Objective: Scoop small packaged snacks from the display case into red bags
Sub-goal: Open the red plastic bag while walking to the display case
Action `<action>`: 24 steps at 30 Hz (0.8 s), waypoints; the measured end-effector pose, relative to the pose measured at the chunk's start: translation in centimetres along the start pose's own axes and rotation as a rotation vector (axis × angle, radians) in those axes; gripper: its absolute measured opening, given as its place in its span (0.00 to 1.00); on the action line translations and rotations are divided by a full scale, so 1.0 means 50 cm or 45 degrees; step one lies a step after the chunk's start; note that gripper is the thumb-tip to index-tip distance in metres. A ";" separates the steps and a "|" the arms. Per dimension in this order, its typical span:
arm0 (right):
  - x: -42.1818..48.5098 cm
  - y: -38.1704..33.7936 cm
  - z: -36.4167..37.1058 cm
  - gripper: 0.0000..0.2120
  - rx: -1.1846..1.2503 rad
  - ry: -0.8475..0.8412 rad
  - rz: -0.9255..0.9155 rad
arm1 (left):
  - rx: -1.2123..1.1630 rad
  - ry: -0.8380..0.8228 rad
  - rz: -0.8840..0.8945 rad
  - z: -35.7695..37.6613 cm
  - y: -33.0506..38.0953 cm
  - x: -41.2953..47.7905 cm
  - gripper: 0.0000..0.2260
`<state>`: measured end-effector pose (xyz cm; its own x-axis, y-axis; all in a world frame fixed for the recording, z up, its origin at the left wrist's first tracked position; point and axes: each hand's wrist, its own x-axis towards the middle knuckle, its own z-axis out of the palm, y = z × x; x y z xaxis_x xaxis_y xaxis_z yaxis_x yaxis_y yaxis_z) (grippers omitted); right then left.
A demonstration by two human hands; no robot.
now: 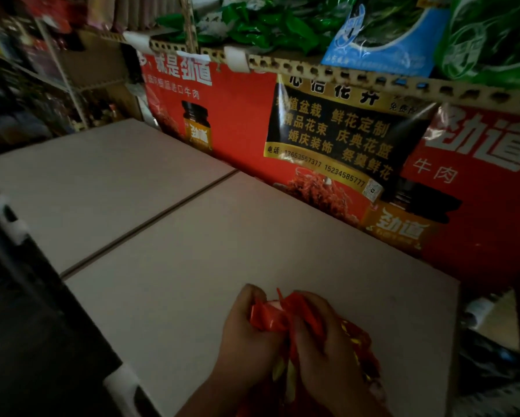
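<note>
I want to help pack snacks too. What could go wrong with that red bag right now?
1. The left hand and right hand pinch the bunched top of the bag. It looks thin and might tear if pulled apart hard.
2. With both hands busy, none is free to scoop.
3. It is dim here, so the opening may be hard to find.
</note>
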<state>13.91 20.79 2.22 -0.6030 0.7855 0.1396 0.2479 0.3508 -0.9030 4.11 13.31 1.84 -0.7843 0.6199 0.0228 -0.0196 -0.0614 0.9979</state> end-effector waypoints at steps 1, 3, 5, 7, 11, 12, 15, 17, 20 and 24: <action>-0.015 0.005 -0.005 0.24 0.138 -0.114 0.002 | -0.050 0.014 -0.011 0.000 0.008 -0.021 0.15; -0.041 0.030 -0.014 0.36 0.287 -0.307 -0.008 | -0.057 0.002 -0.038 -0.005 0.022 -0.071 0.25; -0.068 0.037 -0.031 0.40 0.265 -0.520 -0.013 | 0.023 0.049 -0.036 -0.012 0.029 -0.130 0.20; -0.094 0.036 -0.050 0.38 0.202 -0.709 -0.096 | 0.055 0.200 -0.077 -0.022 0.022 -0.194 0.13; -0.156 0.008 -0.076 0.17 0.244 -0.980 -0.330 | 0.081 0.478 -0.052 -0.048 0.006 -0.359 0.07; -0.177 -0.003 -0.076 0.12 0.287 -1.066 -0.369 | 0.105 0.532 -0.042 -0.052 0.008 -0.403 0.07; -0.253 -0.045 -0.059 0.07 0.336 -1.293 -0.437 | 0.207 0.666 -0.021 -0.063 0.020 -0.534 0.08; -0.319 -0.070 -0.032 0.07 0.304 -1.446 -0.481 | 0.257 0.853 -0.033 -0.080 0.020 -0.618 0.09; -0.446 -0.085 0.008 0.08 0.236 -1.662 -0.652 | 0.287 1.178 -0.070 -0.103 0.013 -0.759 0.05; -0.639 -0.088 0.028 0.12 0.251 -1.983 -0.670 | 0.268 1.536 -0.120 -0.092 0.001 -0.974 0.06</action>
<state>31.00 -6.56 1.18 -0.7464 -0.6652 0.0220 -0.2369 0.2346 -0.9428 39.43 -20.48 0.52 -0.8584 -0.5129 -0.0088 -0.0944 0.1411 0.9855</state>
